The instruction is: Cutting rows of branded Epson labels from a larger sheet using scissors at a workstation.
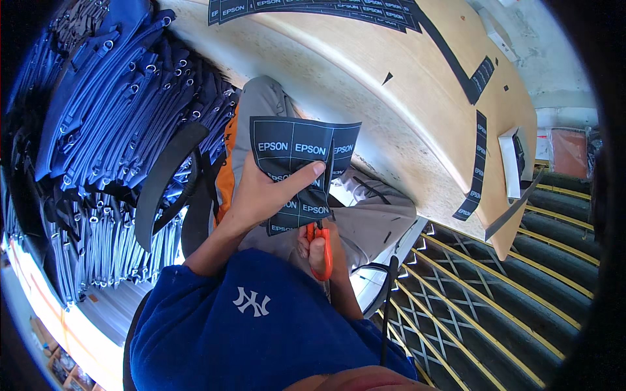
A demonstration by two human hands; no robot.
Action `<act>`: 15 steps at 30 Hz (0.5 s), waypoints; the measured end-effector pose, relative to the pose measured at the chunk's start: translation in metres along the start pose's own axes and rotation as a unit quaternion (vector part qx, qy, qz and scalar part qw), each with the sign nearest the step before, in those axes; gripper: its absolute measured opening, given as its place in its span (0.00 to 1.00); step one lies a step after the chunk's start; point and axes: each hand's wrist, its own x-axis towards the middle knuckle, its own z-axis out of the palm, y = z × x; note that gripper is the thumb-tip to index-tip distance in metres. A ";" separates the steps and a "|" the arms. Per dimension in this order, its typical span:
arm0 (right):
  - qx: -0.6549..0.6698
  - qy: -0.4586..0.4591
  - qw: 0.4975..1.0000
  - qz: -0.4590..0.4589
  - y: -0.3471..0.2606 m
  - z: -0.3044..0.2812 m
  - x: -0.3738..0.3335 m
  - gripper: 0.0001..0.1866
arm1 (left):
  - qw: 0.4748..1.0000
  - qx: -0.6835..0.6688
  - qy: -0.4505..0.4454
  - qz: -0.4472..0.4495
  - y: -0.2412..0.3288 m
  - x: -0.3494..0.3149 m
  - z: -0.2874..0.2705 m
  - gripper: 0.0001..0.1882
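Note:
A black sheet (pixel 274 132) printed with a grid of white-lettered labels is held up over my lap. My left hand (pixel 257 199) grips it from the left, the thumb pressed across its face. Below its lower right edge, my right hand (pixel 313 249) has its fingers in the orange handles of a pair of scissors (pixel 327 254). The scissor blades point up toward the sheet and are mostly hidden by it. One column of labels at the sheet's right stands partly apart, with a slit beside it.
Beyond my knees, a pale wooden tabletop (pixel 385 55) carries more label sheets (pixel 313 8), a label strip (pixel 479 163), dark scraps and a small white box (pixel 512 163). Piles of blue straps with metal rings (pixel 117 98) rise at left. A folding metal gate (pixel 482 287) stands at right.

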 end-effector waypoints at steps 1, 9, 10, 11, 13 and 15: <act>0.044 0.006 0.999 0.023 0.000 0.001 0.000 0.38 | 1.000 0.000 0.000 0.000 0.000 0.000 0.001 0.10; -0.010 0.045 0.999 0.019 -0.001 0.000 0.000 0.35 | 1.000 -0.006 -0.016 -0.026 0.004 -0.001 0.000 0.11; -0.014 0.050 0.998 0.020 -0.001 -0.001 0.000 0.35 | 1.000 -0.006 -0.017 -0.026 0.004 0.000 0.000 0.11; -0.014 0.050 0.998 0.019 0.000 -0.002 -0.001 0.35 | 1.000 -0.013 -0.013 -0.014 0.004 0.000 0.001 0.11; -0.093 0.058 0.994 -0.019 0.001 -0.004 -0.001 0.24 | 1.000 -0.019 -0.009 -0.001 0.002 0.000 0.001 0.11; -0.090 0.062 0.994 -0.019 0.001 -0.004 -0.001 0.24 | 0.999 -0.020 0.010 0.023 0.001 0.001 0.002 0.10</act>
